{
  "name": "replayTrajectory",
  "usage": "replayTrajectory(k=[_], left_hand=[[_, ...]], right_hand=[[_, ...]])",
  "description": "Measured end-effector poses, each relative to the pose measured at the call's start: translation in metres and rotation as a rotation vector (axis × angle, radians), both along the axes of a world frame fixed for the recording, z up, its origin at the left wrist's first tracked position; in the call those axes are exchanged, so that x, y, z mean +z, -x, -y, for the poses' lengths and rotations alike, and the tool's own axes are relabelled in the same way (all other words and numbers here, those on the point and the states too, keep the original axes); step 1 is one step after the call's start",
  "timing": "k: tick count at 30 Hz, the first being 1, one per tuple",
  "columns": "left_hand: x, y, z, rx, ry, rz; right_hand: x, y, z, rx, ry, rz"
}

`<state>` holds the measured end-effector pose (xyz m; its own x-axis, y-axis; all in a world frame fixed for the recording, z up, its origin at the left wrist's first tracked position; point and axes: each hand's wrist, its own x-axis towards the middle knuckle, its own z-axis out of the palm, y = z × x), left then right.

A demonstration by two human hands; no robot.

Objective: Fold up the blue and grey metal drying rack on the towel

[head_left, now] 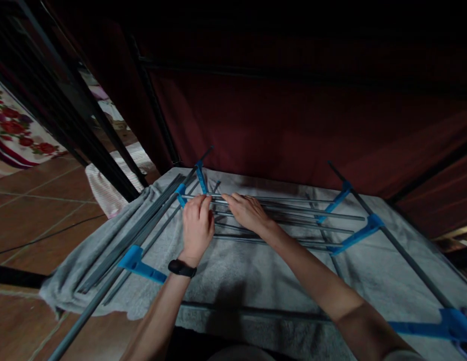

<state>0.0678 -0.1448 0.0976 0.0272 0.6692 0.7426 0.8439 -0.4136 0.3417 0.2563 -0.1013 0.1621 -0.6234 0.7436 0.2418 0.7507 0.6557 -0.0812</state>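
My left hand [197,223], with a black band on its wrist, is closed around the left end of a thin grey metal rod [316,212]. That end sits at a blue plastic connector [180,190] on the left grey pole [100,296]. Close by, my right hand [246,213] pinches the same rod a little to the right. The rod's far end lies beside the right blue connector [363,233]; whether it is seated there I cannot tell. Several similar rods run below it, partly hidden by my hands and forearms.
A grey blanket [256,281] covers the surface under the frame. Loose grey rods [131,235] lie at its left side. More blue connectors [137,263] sit on both poles. A dark red curtain [274,135] hangs behind, and dark metal posts [101,130] stand left.
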Motion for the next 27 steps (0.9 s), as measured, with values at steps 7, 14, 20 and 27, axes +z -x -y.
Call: replayTrajectory(k=[7, 14, 20, 27], left_hand=[[0.02, -0.012, -0.02, -0.009, 0.076, -0.361], [0.02, -0.017, -0.03, -0.029, 0.07, -0.38], [0.015, -0.024, -0.018, -0.08, -0.025, -0.309], [-0.067, -0.025, 0.033, -0.349, 0.103, -0.244]], right_hand=[[-0.011, -0.005, -0.005, 0.024, -0.113, -0.053], [-0.044, -0.048, 0.044, -0.069, -0.255, -0.452], [-0.121, -0.121, 0.099, -0.484, -0.182, -0.999], [-0.202, -0.222, 0.125, -1.207, -0.103, -1.33]])
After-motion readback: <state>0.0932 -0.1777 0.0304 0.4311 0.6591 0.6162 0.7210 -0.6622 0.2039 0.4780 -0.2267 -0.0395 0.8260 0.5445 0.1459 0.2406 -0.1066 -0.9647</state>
